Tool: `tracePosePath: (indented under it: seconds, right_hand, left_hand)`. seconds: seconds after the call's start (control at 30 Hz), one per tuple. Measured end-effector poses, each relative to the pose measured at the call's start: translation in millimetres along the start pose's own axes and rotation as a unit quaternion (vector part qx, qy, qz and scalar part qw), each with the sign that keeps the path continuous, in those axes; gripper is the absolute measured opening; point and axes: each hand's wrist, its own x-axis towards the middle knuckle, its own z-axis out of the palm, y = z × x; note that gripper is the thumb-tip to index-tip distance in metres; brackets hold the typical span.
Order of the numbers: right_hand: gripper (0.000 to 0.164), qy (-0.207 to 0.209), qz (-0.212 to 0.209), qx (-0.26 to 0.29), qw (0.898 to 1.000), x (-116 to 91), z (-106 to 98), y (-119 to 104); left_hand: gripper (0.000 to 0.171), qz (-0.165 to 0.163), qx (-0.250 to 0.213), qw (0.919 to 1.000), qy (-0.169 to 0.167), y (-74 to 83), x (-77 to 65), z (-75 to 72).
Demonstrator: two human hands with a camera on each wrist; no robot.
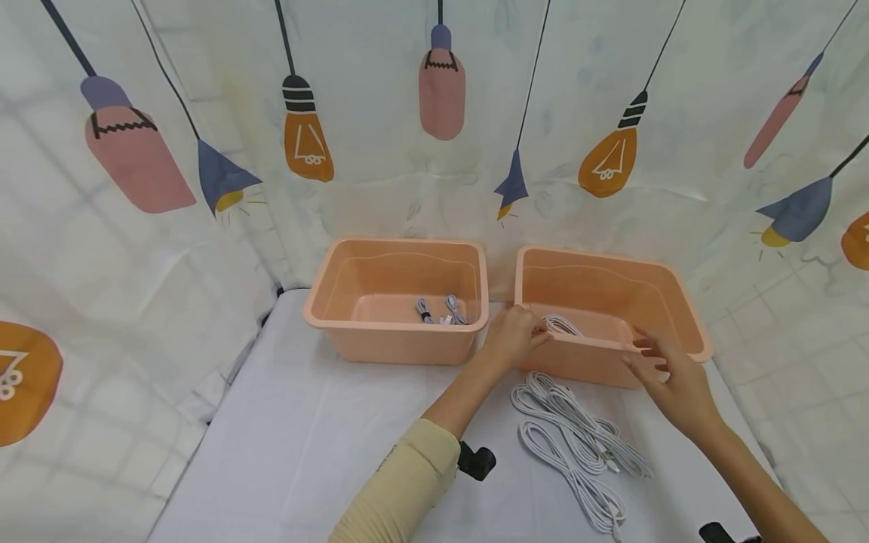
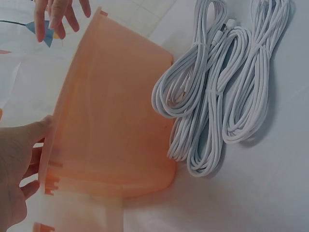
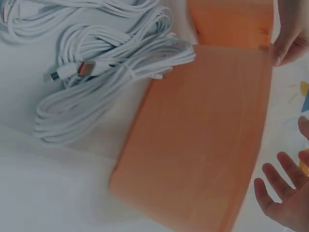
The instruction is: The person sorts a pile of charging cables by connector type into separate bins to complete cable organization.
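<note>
A peach plastic bin (image 1: 584, 362) stands at the right on the white table. My left hand (image 1: 512, 335) grips its front rim near the left corner, thumb outside, as the left wrist view shows. Inside that bin, close to this hand, lies a coiled white cable (image 1: 562, 325). Over the right part of the same rim my right hand (image 1: 668, 377) hovers with its fingers spread and holds nothing; the right wrist view shows this hand (image 3: 285, 198) apart from the bin. Just in front of the bin lie several bundled white charging cables (image 1: 577, 437), partly overlapping.
Left of it stands a second peach bin (image 1: 394, 343) with two small grey cable bundles (image 1: 453, 308) inside. A patterned curtain (image 1: 380, 196) hangs behind the white table (image 1: 305, 452). Black wrist mounts (image 1: 477, 461) sit at both forearms.
</note>
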Motion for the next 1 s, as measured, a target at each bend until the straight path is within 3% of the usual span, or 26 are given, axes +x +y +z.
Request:
tracePosePath:
  seconds: [0.53,1.0]
  right_hand:
    - [0.059,-0.008,0.017,-0.014,1.000,-33.3,28.0,10.3]
    - [0.055,-0.059,0.041,-0.002,0.997,-64.2,59.3,25.4]
  left_hand:
    - [0.021,0.006,0.004,1.0000,0.006,0.0,-0.2,-0.3]
    - [0.020,0.006,0.001,1.0000,0.007,0.1,-0.6,-0.1]
